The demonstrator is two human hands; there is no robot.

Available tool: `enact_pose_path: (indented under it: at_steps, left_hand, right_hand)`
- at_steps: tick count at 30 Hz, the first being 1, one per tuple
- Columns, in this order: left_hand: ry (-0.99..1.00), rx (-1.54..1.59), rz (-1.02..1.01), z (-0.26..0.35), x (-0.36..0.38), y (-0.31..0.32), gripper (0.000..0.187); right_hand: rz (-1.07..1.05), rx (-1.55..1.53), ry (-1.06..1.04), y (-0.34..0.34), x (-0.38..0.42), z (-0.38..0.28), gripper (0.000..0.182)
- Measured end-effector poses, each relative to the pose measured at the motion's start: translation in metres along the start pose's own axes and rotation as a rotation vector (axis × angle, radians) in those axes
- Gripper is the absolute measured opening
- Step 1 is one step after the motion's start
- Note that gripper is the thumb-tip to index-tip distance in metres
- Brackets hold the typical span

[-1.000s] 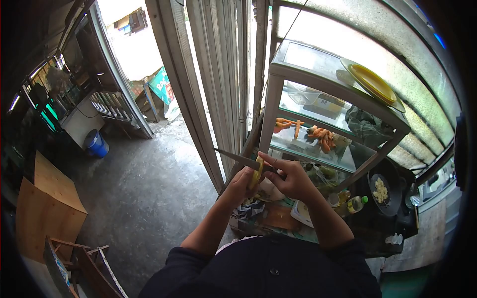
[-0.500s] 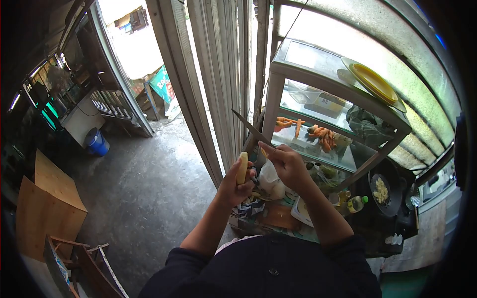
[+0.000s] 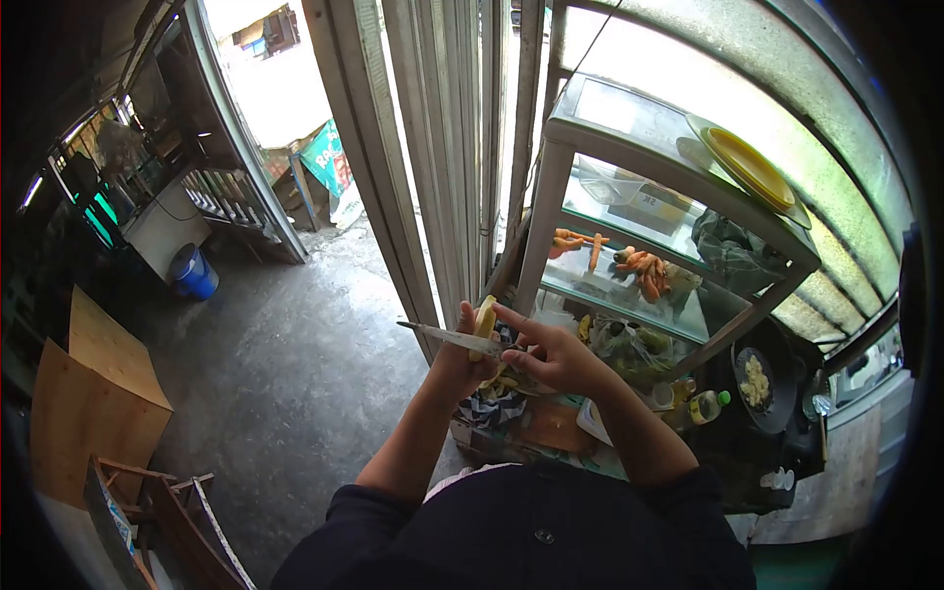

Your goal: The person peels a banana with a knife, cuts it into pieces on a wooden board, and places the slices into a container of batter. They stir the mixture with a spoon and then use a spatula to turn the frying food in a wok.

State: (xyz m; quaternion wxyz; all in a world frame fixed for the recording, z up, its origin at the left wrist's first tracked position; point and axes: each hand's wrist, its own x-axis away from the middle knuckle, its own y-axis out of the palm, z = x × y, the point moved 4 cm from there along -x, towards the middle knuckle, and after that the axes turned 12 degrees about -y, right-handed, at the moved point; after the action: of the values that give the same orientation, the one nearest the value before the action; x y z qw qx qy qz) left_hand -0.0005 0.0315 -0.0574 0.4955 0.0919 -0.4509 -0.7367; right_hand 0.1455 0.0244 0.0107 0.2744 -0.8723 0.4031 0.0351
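Note:
In the middle of the head view, my left hand (image 3: 454, 372) is closed round a pale yellow banana (image 3: 485, 317), held upright with its top poking out above the fingers. My right hand (image 3: 559, 356) grips a knife (image 3: 442, 335) by its handle, which the fingers mostly hide. The long blade points left and crosses in front of the banana and my left hand. One right finger reaches up to the banana's side. Below the hands lie yellow peels on a black-and-white striped plastic bag (image 3: 492, 405).
Right of my hands stands a glass display case (image 3: 553, 221) with carrots (image 3: 644, 270) inside and yellow plates (image 3: 752, 167) on top. A wok (image 3: 777, 398) with pale pieces sits farther right, near a green-capped bottle (image 3: 706, 405). A brown board (image 3: 556, 428) lies on the counter.
My right hand has turned the knife from pointing up and left to lying nearly level, lower, across the banana. The right fingers have come close to the left hand.

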Motion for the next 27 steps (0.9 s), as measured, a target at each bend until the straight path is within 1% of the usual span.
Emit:
enact_pose_path:
  at_steps: [1,5,6,8,10,14,16,17,19,21,24,26,27]
  left_hand:
    - [-0.016,0.020,-0.082,-0.001,-0.003,-0.001,0.046]
    - [-0.057,0.007,-0.063,-0.002,-0.001,0.001,0.040]
    - [-0.087,0.029,-0.094,-0.004,-0.001,0.002,0.038]
    - [-0.116,0.051,-0.125,-0.005,-0.001,0.005,0.036]
    - [-0.046,-0.060,-0.044,-0.003,0.000,0.009,0.034]
    - [0.029,-0.138,-0.015,-0.002,0.002,0.021,0.033]
    - [0.146,-0.202,0.026,0.001,0.002,0.028,0.033]
    - [0.146,-0.203,0.024,0.001,0.001,0.024,0.033]
    - [0.084,-0.234,-0.141,0.000,0.002,0.021,0.032]
    - [0.074,-0.247,-0.132,-0.004,0.004,0.021,0.035]
    - [0.062,-0.223,-0.097,-0.004,0.009,0.032,0.039]
    - [0.058,-0.185,-0.068,-0.005,0.010,0.031,0.040]
    - [0.071,-0.195,-0.110,-0.006,0.009,0.031,0.042]
  right_hand:
    - [0.002,0.000,0.000,0.001,0.000,0.000,0.066]
    - [0.040,0.028,-0.053,0.000,0.001,-0.001,0.071]
    - [0.066,0.019,-0.072,-0.002,0.001,-0.001,0.074]
    - [0.027,0.063,-0.045,-0.005,0.002,-0.008,0.076]
    - [-0.011,0.108,-0.018,-0.006,0.004,-0.012,0.079]
    - [0.027,0.189,-0.040,-0.007,0.005,-0.016,0.081]
    - [0.038,0.219,-0.048,-0.009,0.006,-0.019,0.082]
    - [0.046,0.209,-0.048,-0.010,0.006,-0.021,0.082]
    - [0.054,0.200,-0.049,-0.011,0.007,-0.021,0.082]
    - [0.086,0.268,-0.110,-0.014,0.007,-0.022,0.079]
    - [0.103,0.254,-0.144,-0.016,0.006,-0.018,0.079]
    - [0.089,0.230,-0.130,-0.016,0.008,-0.023,0.079]
    - [0.076,0.205,-0.115,-0.016,0.009,-0.025,0.079]
